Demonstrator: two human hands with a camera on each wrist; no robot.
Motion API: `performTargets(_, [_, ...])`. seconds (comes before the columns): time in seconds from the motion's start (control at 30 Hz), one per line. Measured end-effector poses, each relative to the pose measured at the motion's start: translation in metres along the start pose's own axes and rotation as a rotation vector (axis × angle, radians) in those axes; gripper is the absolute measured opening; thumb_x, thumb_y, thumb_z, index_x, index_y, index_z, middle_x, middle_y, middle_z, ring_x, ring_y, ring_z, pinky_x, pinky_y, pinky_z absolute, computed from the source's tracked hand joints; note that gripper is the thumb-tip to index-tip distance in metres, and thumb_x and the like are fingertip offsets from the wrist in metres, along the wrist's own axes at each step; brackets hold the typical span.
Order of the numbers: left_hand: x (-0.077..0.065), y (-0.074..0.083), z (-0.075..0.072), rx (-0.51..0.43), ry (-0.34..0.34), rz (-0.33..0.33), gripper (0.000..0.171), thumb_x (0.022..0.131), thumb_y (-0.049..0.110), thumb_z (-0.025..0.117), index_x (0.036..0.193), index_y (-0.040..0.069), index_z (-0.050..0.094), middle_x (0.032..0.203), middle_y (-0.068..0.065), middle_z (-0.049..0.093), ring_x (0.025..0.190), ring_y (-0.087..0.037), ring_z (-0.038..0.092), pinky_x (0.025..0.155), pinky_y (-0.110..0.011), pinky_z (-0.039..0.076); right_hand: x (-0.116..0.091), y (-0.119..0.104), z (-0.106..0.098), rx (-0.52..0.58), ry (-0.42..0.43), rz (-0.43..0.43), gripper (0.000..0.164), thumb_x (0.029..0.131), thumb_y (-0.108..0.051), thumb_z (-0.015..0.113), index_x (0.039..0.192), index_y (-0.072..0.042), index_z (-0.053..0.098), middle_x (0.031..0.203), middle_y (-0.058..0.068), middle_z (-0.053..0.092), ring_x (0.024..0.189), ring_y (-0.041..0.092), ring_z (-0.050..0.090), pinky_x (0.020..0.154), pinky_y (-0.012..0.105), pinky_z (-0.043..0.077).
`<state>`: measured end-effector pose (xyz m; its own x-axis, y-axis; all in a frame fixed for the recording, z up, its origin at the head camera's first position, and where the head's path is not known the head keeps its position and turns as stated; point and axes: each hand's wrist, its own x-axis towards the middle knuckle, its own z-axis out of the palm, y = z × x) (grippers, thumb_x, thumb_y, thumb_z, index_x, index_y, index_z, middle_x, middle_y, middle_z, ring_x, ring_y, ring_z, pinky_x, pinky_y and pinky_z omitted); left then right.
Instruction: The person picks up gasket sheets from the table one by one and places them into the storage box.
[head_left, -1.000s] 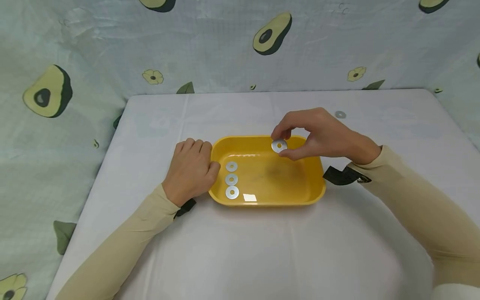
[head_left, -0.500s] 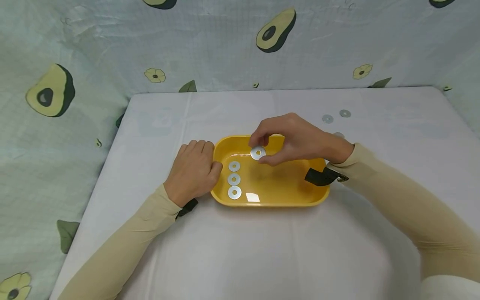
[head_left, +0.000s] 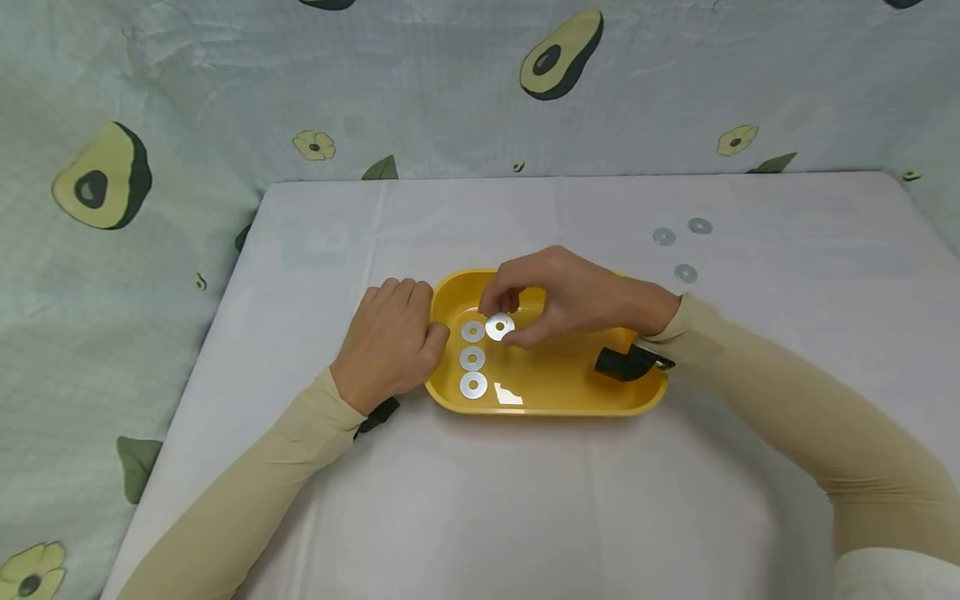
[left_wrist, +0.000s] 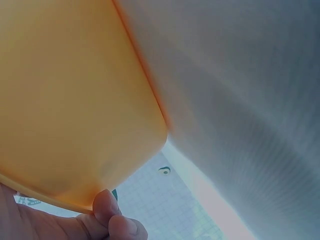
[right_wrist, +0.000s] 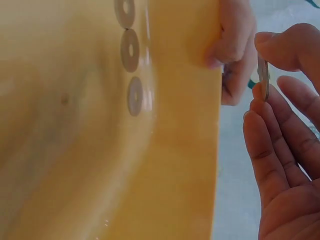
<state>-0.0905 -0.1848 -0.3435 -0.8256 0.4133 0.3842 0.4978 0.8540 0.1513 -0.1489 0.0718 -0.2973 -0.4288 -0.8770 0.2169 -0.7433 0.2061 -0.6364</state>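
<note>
A yellow tray [head_left: 570,400] stands on the white-covered table. My left hand [head_left: 390,342] grips its left end, fingers curled over the rim, as the left wrist view also shows. In my right hand [head_left: 573,292], a silver washer [head_left: 500,327] is pinched by its edge between thumb and fingertips, over the left half of the tray. The right wrist view has this held washer [right_wrist: 263,78] edge-on. Three flat washers lie in a column on the tray floor near its left end: a far one [head_left: 472,332], a middle one [head_left: 472,359] and a near one [head_left: 473,385].
Three more washers lie on the table behind the tray to the right: one [head_left: 663,237], another [head_left: 700,226] and a third [head_left: 686,273]. A cloth [head_left: 450,92] printed with avocados hangs along the table's back and left sides.
My right hand has carried the washer leftward and slightly nearer, over to beside the column. More loose washers have come into view behind the arm. My left hand keeps its hold on the tray.
</note>
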Motion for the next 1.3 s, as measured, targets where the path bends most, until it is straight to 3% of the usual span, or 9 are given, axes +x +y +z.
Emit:
performTargets(0.33, [0.000, 0.000, 0.001, -0.003, 0.011, 0.001, 0.015, 0.083, 0.016, 0.043, 0.073, 0.004, 0.044, 0.065, -0.007, 0.039, 0.064, -0.028, 0.039, 0.062, -0.035, 0.029, 0.000, 0.007, 0.011, 0.028, -0.034, -0.016, 0.028, 0.082, -0.011, 0.083, 0.107, -0.011, 0.072, 0.101, -0.005, 0.074, 0.090, 0.010, 0.065, 0.085, 0.028, 0.057])
performTargets(0.93, [0.000, 0.000, 0.002, 0.012, 0.022, 0.020, 0.017, 0.084, 0.016, 0.044, 0.073, 0.003, 0.045, 0.065, -0.008, 0.039, 0.063, -0.030, 0.039, 0.061, -0.037, 0.031, 0.001, 0.012, 0.019, 0.058, -0.113, 0.040, 0.026, 0.083, -0.015, 0.083, 0.106, -0.013, 0.072, 0.098, -0.008, 0.073, 0.090, 0.007, 0.064, 0.084, 0.025, 0.056])
performTargets(1.3, [0.000, 0.000, 0.000, -0.006, 0.005, 0.004, 0.016, 0.084, 0.016, 0.044, 0.074, 0.003, 0.047, 0.066, -0.008, 0.041, 0.064, -0.030, 0.041, 0.062, -0.036, 0.031, 0.004, 0.014, 0.026, 0.087, -0.267, 0.136, 0.027, 0.083, -0.019, 0.083, 0.108, -0.015, 0.073, 0.099, -0.007, 0.074, 0.089, 0.007, 0.064, 0.085, 0.025, 0.057])
